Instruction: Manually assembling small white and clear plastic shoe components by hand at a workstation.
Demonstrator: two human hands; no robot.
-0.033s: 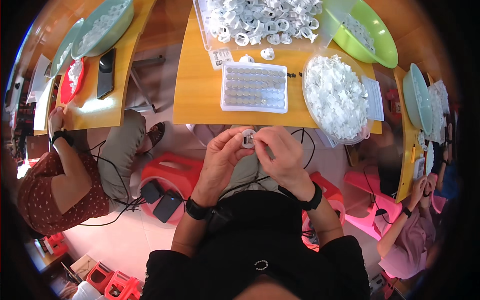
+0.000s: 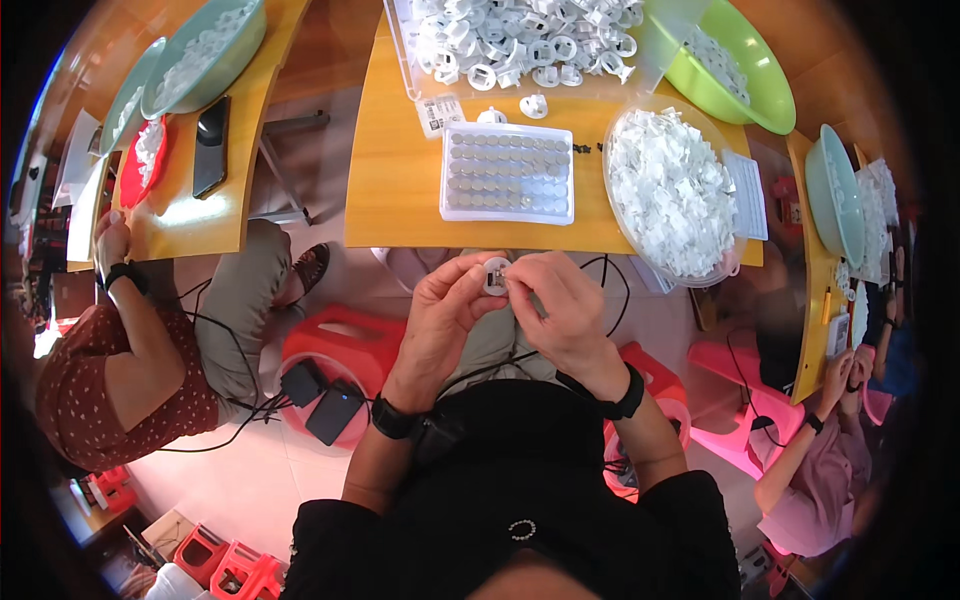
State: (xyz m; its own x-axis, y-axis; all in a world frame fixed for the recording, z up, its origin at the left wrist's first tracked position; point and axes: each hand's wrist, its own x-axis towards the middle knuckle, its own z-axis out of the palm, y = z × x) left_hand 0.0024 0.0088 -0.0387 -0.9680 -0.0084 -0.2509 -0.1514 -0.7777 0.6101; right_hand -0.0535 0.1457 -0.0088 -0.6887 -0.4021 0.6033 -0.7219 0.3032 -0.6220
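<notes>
Just off the table's front edge, my left hand pinches a small round white plastic part between thumb and fingers. Dark and metallic-looking details show inside its open face. My right hand is closed, its thumb and fingertips pressed at the part's right side; whatever they pinch there is hidden. Beyond my hands, a white tray holds rows of silvery coin-like discs, with some slots at its lower right lacking discs. Two loose white plastic parts lie behind the tray.
A clear bin heaped with white round parts stands at the back. To the right are a round tub of small white pieces and a green basin. Co-workers sit at side tables. Red stools and black cables flank me.
</notes>
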